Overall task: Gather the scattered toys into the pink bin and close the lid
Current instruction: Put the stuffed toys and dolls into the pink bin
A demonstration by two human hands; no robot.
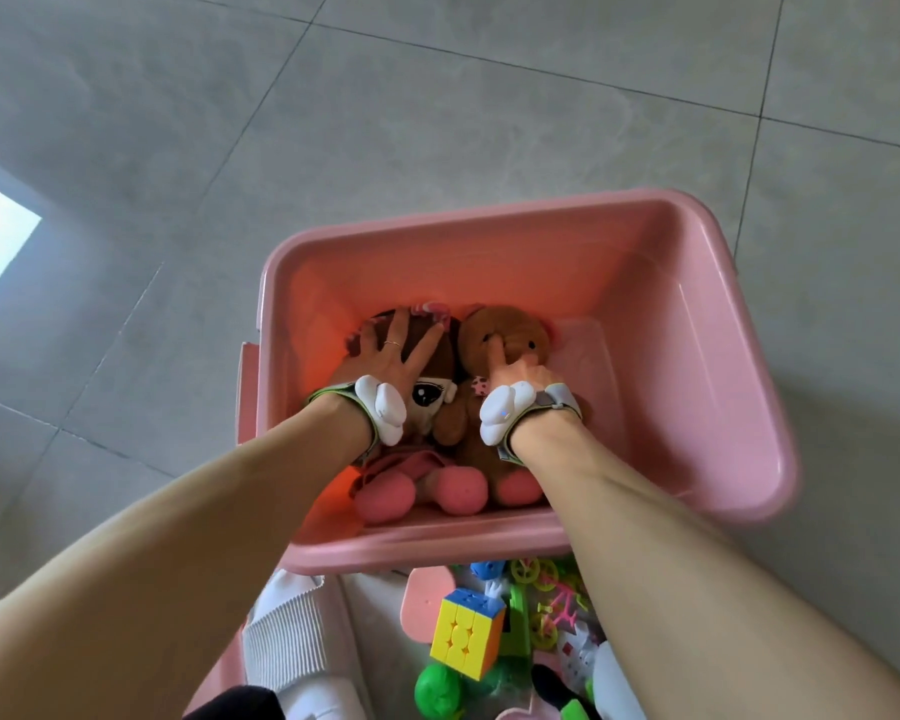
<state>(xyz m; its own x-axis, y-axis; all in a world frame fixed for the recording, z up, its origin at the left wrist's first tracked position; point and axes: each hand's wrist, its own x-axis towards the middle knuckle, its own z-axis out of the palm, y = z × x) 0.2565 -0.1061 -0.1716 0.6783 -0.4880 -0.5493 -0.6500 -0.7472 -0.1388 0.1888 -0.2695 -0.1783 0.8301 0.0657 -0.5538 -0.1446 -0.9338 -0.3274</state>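
Observation:
The pink bin (707, 324) stands open on the floor. Inside it lie a doll (432, 397) with brown hair and pink feet, and beside it a brown teddy bear (520, 335). My left hand (391, 350) presses flat on the doll's head with fingers spread. My right hand (515, 366) rests on the bear, its index finger straight on the bear's face and the other fingers hidden. In front of the bin lie a puzzle cube (466, 634), a green ball (437, 688) and pink and green plastic toy pieces (546, 600).
A pink flat piece (248, 397), perhaps the lid, leans at the bin's left side. A white ribbed garment (287, 641) lies near the front. Grey floor tiles (437, 122) surround the bin.

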